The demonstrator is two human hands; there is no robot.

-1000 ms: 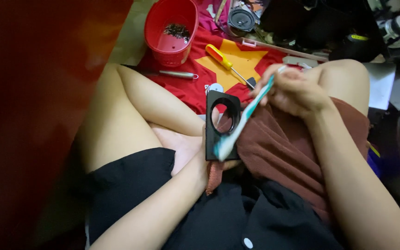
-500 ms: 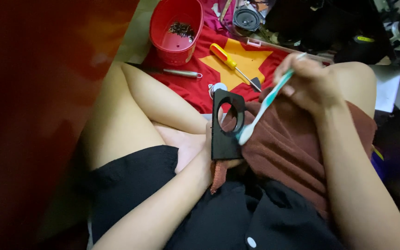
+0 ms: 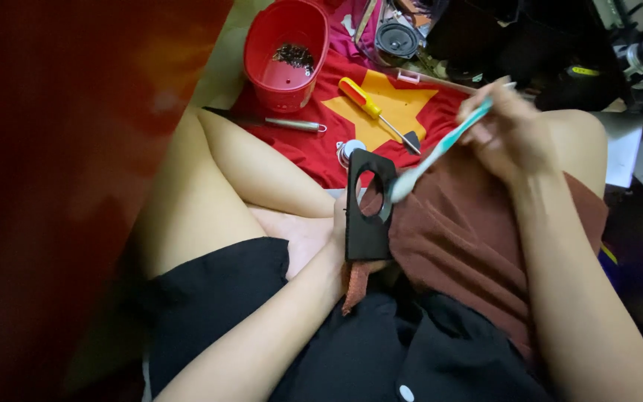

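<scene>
Since half a second ago the toothbrush (image 3: 440, 152) has drawn back, its white bristle head now at the right rim of the round hole rather than lower on the plate. The black plate (image 3: 368, 205), flat, matte and rectangular with one circular opening, stands upright above the lap, gripped from behind by the left hand (image 3: 336, 223), fingers closed on its edge. The right hand (image 3: 504, 130) pinches the slim teal handle. Beyond lie a red cloth (image 3: 314, 149) with a yellow star, a yellow-handled screwdriver (image 3: 373, 112) and a glossy red plastic tub (image 3: 284, 52).
</scene>
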